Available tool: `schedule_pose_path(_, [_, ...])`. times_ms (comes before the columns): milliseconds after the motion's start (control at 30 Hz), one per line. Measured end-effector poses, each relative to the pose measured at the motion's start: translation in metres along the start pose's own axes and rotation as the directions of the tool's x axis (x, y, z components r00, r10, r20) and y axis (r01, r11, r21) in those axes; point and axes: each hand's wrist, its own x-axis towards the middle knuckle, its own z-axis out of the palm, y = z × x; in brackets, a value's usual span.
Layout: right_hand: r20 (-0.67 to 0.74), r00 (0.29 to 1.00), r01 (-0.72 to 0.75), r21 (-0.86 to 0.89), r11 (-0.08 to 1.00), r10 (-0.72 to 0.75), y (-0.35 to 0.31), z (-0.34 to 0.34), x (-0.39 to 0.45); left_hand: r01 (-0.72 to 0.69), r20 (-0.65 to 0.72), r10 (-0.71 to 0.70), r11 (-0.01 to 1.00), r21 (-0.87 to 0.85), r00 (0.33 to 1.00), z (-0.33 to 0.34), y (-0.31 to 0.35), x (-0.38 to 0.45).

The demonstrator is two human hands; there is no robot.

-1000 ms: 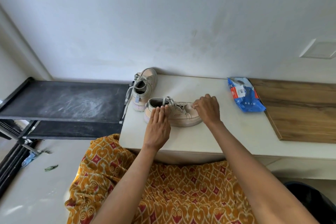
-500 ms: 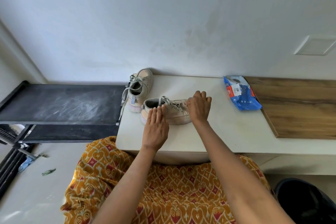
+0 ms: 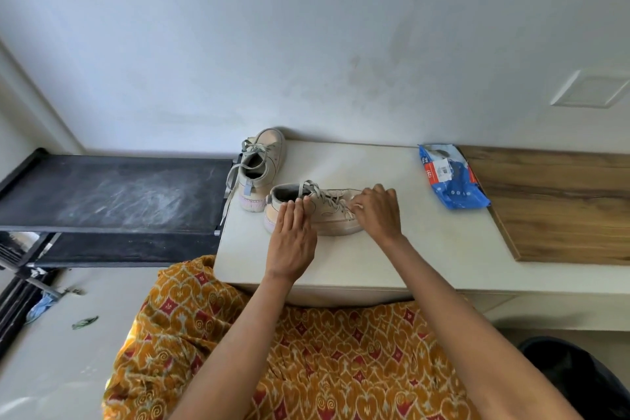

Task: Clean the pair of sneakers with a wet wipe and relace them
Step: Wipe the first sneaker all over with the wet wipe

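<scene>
Near sneaker point(image 3: 335, 215): lying on white table point(image 3: 426, 249) near its front-left part, heel to the left, toe to the right, grey laces point(image 3: 324, 196) loosely threaded, loops standing above the collar. Left hand point(image 3: 292, 239): fingers straight and pressed together, laid flat against the heel side of the near sneaker. Right hand point(image 3: 378, 215): curled over the toe end, thumb and forefinger pinching a lace tip just above the lowest eyelets. Second sneaker point(image 3: 262, 167): just behind and left of the first, at the table's back-left corner, toe toward the wall, one lace hanging over the table edge. Blue wet-wipe pack point(image 3: 451, 179): flat on the table, well apart to the right, touching the edge of a wooden board point(image 3: 562, 204). Black shelf point(image 3: 112, 194): left of the table, dusty top. Orange patterned fabric point(image 3: 306, 351): across the lap, below the table's front edge. Dark bin point(image 3: 586, 382): lower right corner, partly out of view.
</scene>
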Motion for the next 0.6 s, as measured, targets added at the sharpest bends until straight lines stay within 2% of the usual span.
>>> schedule_pose_path(67, [0.016, 1.0, 0.013, -0.104, 0.995, -0.011, 0.008, -0.004, 0.015, -0.001, -0.002, 0.001, 1.0, -0.006, 1.0, -0.001, 0.001, 0.0])
schedule_pose_path(133, [0.011, 0.999, -0.045, -0.156, 0.987, 0.048, 0.005, -0.008, 0.028, -0.008, -0.002, 0.008, 1.0, -0.006, 1.0, -0.003, 0.001, 0.0])
schedule_pose_path(233, [0.0, 0.991, -0.135, -0.058, 0.989, 0.136, -0.011, -0.007, 0.028, 0.006, -0.01, -0.006, 1.0, -0.014, 1.0, -0.004, 0.001, 0.0])
schedule_pose_path(333, [0.059, 0.998, -0.03, 0.027, 0.999, 0.028, -0.002, 0.0, 0.014, 0.004, -0.02, -0.004, 1.0, -0.022, 1.0, -0.004, 0.002, -0.001])
schedule_pose_path(400, [0.073, 0.997, -0.01, 0.013, 1.0, 0.009, 0.011, -0.003, 0.014, 0.0, -0.022, 0.0, 1.0, -0.016, 1.0, -0.003, 0.002, -0.001])
schedule_pose_path(467, [0.024, 0.997, -0.07, -0.041, 0.997, 0.071, 0.011, -0.007, 0.016, 0.005, -0.013, -0.006, 1.0, -0.027, 1.0, -0.004, 0.003, 0.0])
schedule_pose_path(533, [-0.109, 0.976, -0.176, 0.109, 0.978, 0.188, -0.008, -0.013, 0.016, -0.005, 0.001, 0.005, 0.999, -0.038, 1.0, -0.005, 0.001, -0.001])
schedule_pose_path(567, [-0.186, 0.961, -0.16, 0.233, 0.959, 0.205, -0.022, -0.015, 0.014, -0.008, 0.0, 0.008, 0.999, -0.038, 1.0, -0.005, 0.0, -0.002])
schedule_pose_path(600, [-0.271, 0.949, -0.079, 0.295, 0.952, 0.163, -0.036, -0.013, 0.009, -0.012, -0.004, 0.012, 0.999, -0.044, 1.0, -0.006, -0.001, -0.002])
